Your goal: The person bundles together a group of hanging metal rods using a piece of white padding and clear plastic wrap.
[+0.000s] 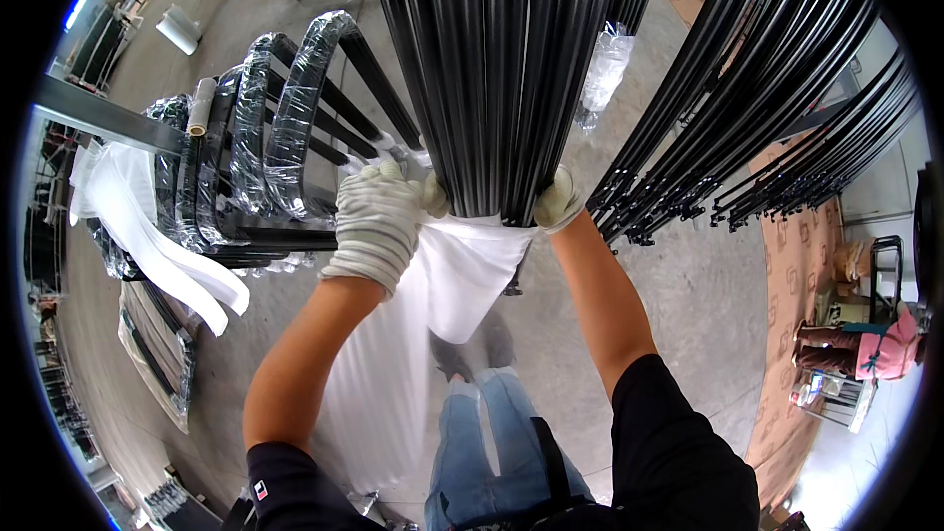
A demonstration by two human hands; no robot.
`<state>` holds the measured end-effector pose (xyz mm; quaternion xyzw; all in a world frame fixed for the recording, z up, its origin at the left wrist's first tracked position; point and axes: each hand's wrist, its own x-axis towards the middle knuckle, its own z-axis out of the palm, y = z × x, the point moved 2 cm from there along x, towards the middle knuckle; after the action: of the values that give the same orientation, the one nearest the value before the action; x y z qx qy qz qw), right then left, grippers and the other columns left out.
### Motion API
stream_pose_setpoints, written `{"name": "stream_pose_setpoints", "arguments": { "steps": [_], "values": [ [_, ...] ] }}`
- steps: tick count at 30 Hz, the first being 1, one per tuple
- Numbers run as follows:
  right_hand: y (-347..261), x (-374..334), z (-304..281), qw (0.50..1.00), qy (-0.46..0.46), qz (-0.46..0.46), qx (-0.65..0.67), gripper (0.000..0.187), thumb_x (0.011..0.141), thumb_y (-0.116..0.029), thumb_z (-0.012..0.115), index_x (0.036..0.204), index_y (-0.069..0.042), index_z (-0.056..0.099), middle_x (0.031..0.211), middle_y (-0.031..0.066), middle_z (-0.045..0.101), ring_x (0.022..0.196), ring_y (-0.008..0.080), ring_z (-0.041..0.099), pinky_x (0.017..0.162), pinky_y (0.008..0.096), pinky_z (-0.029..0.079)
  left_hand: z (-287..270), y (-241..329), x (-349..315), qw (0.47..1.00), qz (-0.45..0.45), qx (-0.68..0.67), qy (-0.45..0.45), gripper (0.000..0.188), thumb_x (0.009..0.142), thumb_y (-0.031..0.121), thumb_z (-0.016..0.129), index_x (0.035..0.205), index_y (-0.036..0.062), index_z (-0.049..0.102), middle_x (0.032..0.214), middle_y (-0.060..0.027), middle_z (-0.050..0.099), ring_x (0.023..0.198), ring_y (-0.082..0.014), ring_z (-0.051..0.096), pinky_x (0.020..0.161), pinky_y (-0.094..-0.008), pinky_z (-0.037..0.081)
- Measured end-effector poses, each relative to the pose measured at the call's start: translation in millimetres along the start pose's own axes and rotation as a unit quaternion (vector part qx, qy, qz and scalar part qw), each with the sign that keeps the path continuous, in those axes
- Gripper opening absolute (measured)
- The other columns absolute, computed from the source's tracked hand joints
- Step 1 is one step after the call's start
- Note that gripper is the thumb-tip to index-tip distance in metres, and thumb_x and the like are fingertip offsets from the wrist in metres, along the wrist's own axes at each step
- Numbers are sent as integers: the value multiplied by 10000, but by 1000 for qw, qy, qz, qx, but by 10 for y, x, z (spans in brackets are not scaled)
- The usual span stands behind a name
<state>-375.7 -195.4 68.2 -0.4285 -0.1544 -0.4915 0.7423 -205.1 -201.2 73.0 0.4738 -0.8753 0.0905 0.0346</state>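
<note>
bundled tubes [482, 69]: glossy black | foam sheet [379, 374]: plain white | left knit glove [376, 221]: off-white, faint grey stripes | right knit glove [559, 202]: off-white | left sleeve [300, 492]: black, small red-and-white patch [260, 490] | jeans [465, 442]: faded blue | concrete floor [698, 305]: mottled grey | cardboard floor covering [795, 280]: tan, darker repeating print | co-worker's top [888, 346]: pink

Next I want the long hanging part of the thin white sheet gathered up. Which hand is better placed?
Probably the left white-gloved hand: the thin white sheet hangs down mostly on its side. The right white-gloved hand is across, at the right edge of the long black tube bundle.
</note>
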Motion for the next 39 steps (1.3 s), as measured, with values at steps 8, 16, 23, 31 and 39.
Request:
{"name": "stream_pose_setpoints", "arguments": {
  "steps": [8, 16, 23, 31, 39],
  "values": [
    [-47, -207, -114, 998, 46, 11, -51, 511, 673, -141, 600, 1137, 18, 456, 1103, 114, 514, 1028, 188, 471, 890, 301, 370, 49, 65, 449, 932, -103, -244, -248, 128, 721, 180, 525, 709, 92, 619, 692, -94, 616, 681, -230, 607, 634, -317, 477],
    [-116, -259, -44, 979, 107, 14, -172, 480, 696, -101, 593, 1142, 13, 454, 1102, 95, 516, 1029, 159, 464, 879, 279, 372, 844, 330, 407, 821, 91, -564, 6, 203, 739, 154, 543, 914, 55, 571, 799, -79, 600, 698, -230, 582, 655, -324, 476],
    [-355, -882, 296, 759, 433, 65, -481, 532, 726, -180, 565, 1213, -42, 400, 1182, 98, 472, 1130, 214, 414, 937, 296, 321, 917, 657, 372, 432, 38, -878, -201, 282, 795, 201, 493, 1007, 16, 518, 905, -103, 574, 800, -238, 562, 739, -336, 464],
    [-315, -1130, 313, 680, 195, 438, -555, 587, 605, -236, 678, 1146, -149, 468, 1112, 97, 490, 1080, 273, 422, 914, 328, 339, 936, 753, 344, 307, -49, -931, -192, 345, 847, 233, 444, 1068, -30, 481, 973, -129, 556, 868, -236, 547, 807, -349, 456],
    [-334, -1317, 307, 790, 302, 397, -357, 571, 636, -138, 696, 1159, -91, 472, 1110, 11, 472, 1038, 103, 434, 880, 236, 337, 572, 955, 380, 231, -37, -918, -321, 481, 760, 367, 540, 943, -77, 513, 863, -208, 571, 823, -281, 578, 772, -343, 478]
  ]
}}
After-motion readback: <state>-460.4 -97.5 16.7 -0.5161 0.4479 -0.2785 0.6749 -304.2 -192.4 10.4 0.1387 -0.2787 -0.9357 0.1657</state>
